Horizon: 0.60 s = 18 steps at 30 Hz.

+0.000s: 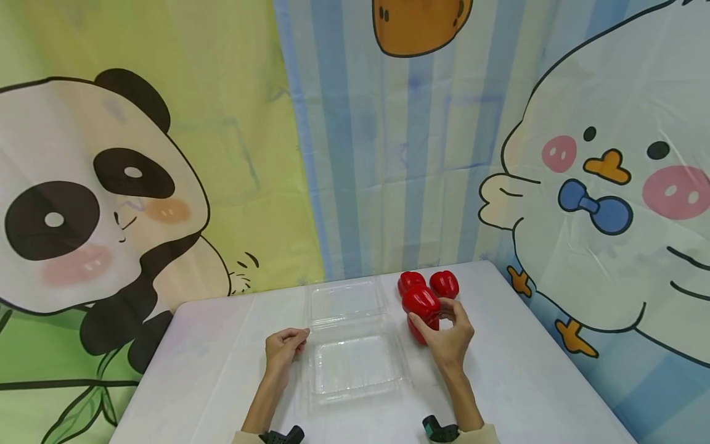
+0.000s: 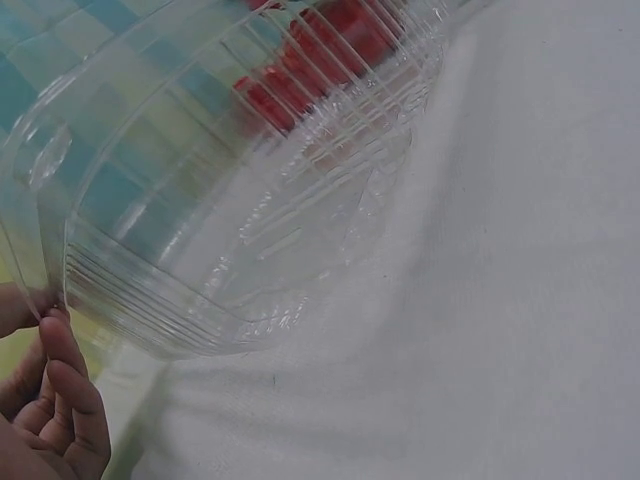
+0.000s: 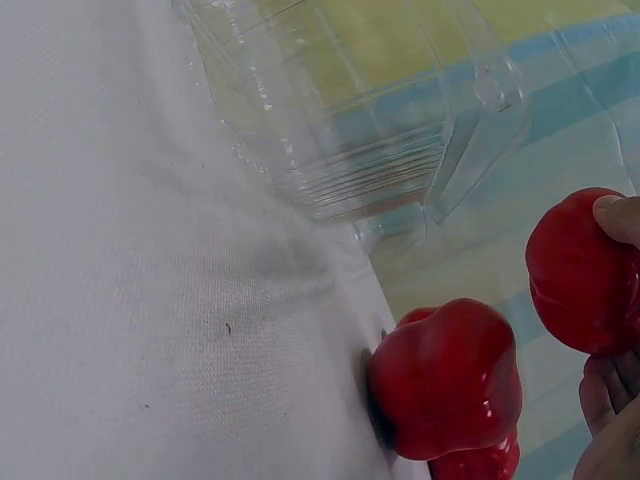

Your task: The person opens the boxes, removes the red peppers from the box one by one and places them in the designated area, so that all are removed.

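Observation:
A clear plastic clamshell container (image 1: 359, 365) lies opened out on the table, its second half (image 1: 346, 302) folded back toward the wall. My left hand (image 1: 284, 349) pinches its left rim near the fold between thumb and fingertips, which the left wrist view also shows. In my right hand (image 1: 453, 336) is a shiny red bell pepper (image 1: 420, 301), gripped between thumb and fingers. The right wrist view has this pepper (image 3: 578, 272) raised off the table, apart from another red bell pepper (image 3: 445, 378) standing there. Part of the right hand falls outside that view.
Two red bell peppers (image 1: 411, 281) (image 1: 445, 284) sit at the back of the table, and one more (image 1: 424, 331) shows below the held one. The white-covered table (image 1: 516, 370) ends at a printed cloth wall (image 1: 383, 185) with cartoon animals.

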Each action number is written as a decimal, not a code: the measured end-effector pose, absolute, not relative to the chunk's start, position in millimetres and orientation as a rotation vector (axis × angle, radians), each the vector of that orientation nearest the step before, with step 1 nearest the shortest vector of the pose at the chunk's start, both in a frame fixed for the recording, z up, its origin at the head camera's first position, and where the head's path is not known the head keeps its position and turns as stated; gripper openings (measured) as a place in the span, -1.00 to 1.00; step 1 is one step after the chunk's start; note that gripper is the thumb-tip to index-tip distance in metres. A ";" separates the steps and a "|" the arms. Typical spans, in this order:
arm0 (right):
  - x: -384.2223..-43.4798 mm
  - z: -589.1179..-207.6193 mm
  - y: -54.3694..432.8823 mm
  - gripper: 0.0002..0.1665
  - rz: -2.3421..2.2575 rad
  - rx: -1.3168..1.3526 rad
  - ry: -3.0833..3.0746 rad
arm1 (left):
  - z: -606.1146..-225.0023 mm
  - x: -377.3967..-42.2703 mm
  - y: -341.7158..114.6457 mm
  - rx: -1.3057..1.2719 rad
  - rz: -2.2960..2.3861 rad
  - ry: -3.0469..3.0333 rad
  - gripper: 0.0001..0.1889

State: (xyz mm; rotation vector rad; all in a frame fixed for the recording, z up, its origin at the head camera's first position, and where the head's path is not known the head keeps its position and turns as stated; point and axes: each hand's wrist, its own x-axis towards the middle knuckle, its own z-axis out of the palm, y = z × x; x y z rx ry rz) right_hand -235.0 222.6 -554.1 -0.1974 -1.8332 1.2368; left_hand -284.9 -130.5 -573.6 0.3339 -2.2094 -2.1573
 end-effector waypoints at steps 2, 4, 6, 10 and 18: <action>-235.4 -554.5 223.7 -0.18 1.232 -0.210 -1.829 | -573.8 -285.1 -130.9 0.336 -2.156 -2.214 -0.80; -235.3 -554.5 224.9 -0.19 1.233 -0.219 -1.824 | -574.1 -285.5 -131.1 0.337 -2.154 -2.218 -0.80; -234.9 -554.1 226.1 -0.19 1.233 -0.223 -1.822 | -574.5 -285.9 -131.2 0.343 -2.151 -2.220 -0.79; -234.3 -554.0 228.5 -0.19 1.230 -0.224 -1.817 | -574.6 -286.4 -130.8 0.352 -2.149 -2.220 -0.80; -233.9 -555.7 235.1 -0.22 1.217 -0.246 -1.802 | -575.0 -286.2 -130.7 0.353 -2.139 -2.225 -0.79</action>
